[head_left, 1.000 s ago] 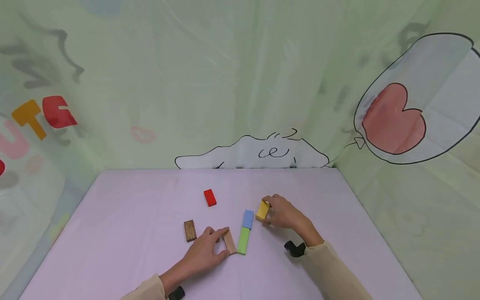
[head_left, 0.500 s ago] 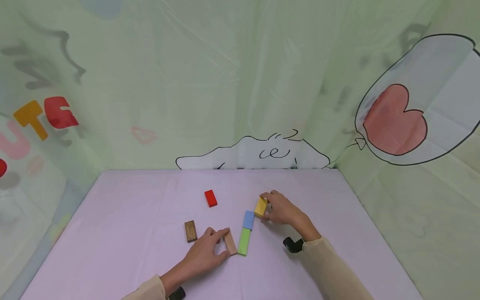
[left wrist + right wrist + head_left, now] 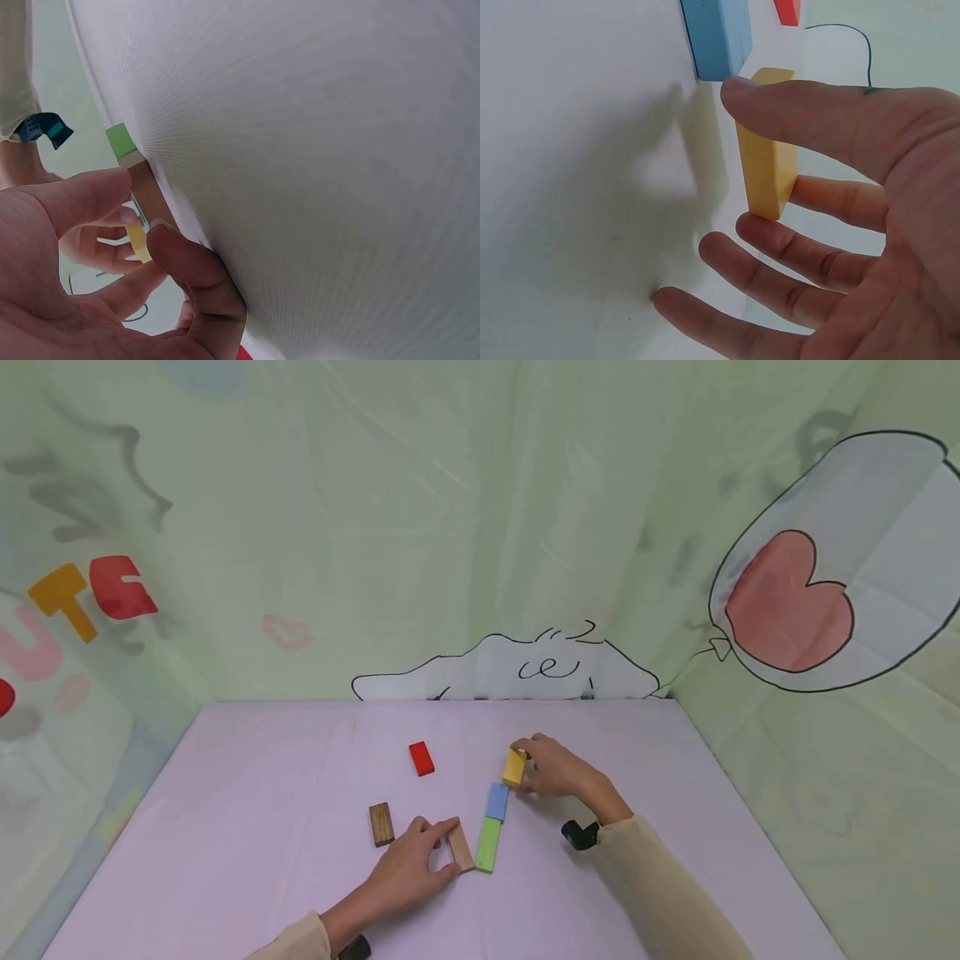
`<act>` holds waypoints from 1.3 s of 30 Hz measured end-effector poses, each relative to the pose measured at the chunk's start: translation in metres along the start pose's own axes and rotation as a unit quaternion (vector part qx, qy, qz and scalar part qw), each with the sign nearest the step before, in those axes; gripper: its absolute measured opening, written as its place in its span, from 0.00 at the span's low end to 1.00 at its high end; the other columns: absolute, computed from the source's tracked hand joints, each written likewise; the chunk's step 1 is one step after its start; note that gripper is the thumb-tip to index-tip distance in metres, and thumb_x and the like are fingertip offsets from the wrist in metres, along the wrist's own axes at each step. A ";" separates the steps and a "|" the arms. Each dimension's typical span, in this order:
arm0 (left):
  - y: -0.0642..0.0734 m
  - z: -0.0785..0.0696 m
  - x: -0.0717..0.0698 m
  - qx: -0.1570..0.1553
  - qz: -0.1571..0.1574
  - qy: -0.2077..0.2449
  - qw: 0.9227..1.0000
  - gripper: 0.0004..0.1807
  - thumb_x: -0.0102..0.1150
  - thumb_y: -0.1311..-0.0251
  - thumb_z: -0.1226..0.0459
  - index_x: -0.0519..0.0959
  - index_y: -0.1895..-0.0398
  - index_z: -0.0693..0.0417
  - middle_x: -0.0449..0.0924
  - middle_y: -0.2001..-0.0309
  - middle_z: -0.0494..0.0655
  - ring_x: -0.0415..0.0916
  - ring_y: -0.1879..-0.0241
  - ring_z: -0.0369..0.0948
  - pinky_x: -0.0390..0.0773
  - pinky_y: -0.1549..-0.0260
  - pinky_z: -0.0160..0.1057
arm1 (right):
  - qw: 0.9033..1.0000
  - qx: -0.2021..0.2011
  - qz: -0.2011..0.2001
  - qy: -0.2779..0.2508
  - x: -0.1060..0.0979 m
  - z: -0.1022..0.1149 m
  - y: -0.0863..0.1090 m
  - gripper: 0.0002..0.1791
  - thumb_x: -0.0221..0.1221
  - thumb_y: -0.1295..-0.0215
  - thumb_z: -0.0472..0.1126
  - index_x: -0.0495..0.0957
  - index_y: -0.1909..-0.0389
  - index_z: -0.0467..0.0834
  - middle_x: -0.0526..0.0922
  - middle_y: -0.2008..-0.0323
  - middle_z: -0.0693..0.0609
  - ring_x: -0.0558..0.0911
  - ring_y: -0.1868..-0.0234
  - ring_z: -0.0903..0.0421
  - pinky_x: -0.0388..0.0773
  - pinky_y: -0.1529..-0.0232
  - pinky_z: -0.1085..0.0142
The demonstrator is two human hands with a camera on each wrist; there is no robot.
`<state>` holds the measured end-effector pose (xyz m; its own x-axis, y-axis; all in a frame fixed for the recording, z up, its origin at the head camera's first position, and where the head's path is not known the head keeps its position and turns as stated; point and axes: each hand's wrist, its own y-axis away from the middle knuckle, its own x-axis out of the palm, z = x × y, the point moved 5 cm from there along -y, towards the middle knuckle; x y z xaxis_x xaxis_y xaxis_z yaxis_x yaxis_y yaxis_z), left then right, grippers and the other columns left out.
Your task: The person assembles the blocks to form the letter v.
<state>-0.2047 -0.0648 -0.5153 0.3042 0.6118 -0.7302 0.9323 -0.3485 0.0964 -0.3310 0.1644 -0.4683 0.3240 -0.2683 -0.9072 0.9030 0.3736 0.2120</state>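
My left hand [image 3: 408,862] pinches a light wooden block [image 3: 461,847] end to end between thumb and finger, on the table. Right of it lie a green block [image 3: 487,845] and a blue block [image 3: 497,802], end to end in a slanting line; the green one's near end meets or almost meets the wooden block. With thumb and fingertips my right hand [image 3: 561,770] holds a yellow block [image 3: 514,767] by its ends, just past the blue block's far end. The right wrist view shows the yellow block [image 3: 765,161] raised, its shadow falling apart from it on the cloth.
A red block [image 3: 422,758] lies farther back on the pale purple table [image 3: 247,793]. A dark brown wooden block [image 3: 381,824] is left of my left hand. Printed cloth walls [image 3: 420,527] rise behind the table and at both sides.
My right hand has carried the yellow block leftward and away from me, from the blue block's right side to its far end. The left hand and the other blocks keep their places.
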 end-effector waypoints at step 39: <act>-0.001 0.000 0.002 -0.008 0.004 -0.003 1.000 0.35 0.71 0.37 0.54 0.76 0.26 0.47 0.71 0.60 0.44 0.66 0.66 0.36 0.66 0.70 0.33 | 0.998 -0.023 0.044 0.039 0.006 0.007 -0.028 0.34 0.78 0.41 0.42 0.79 0.34 0.43 0.84 0.45 0.47 0.78 0.48 0.52 0.80 0.38 0.53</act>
<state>-0.2053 -0.0636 -0.5168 0.3111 0.6048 -0.7331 0.9326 -0.3426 0.1131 -0.3523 0.1464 -0.4775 0.3771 -0.1627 -0.9118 0.8572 0.4342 0.2771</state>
